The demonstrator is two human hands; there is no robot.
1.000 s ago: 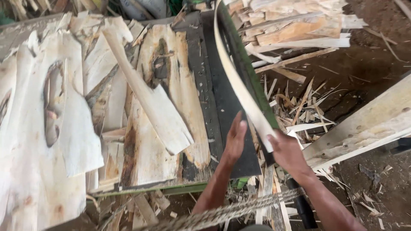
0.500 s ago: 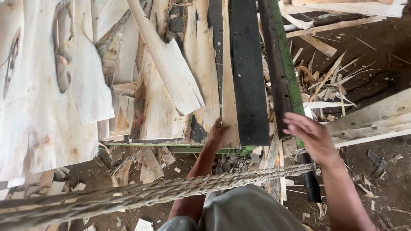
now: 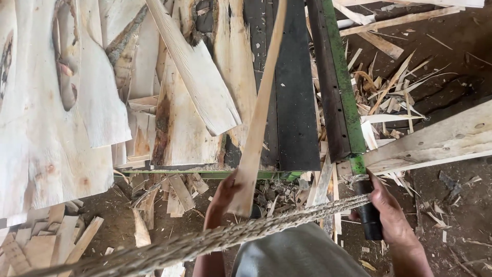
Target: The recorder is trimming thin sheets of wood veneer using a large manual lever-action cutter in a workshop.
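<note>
Hands at the wood cutter, seen from the head camera.

The left hand [image 3: 225, 197] was closed on the near end of a long thin pale wood strip [image 3: 259, 118] lying over the dark flat metal counter [image 3: 296, 102]. The strip looked light, bendy and easy to snap, so holding it near the end seemed best. The right hand [image 3: 392, 215] was wrapped around the black handle [image 3: 370, 218] of the long green lever blade [image 3: 342, 82], beside a thick twisted rope [image 3: 220, 238].

L hand [image 3: 225, 192] fingers curled in a grip, R hand [image 3: 390, 215] fist closed, both arms reaching fwd.
</note>
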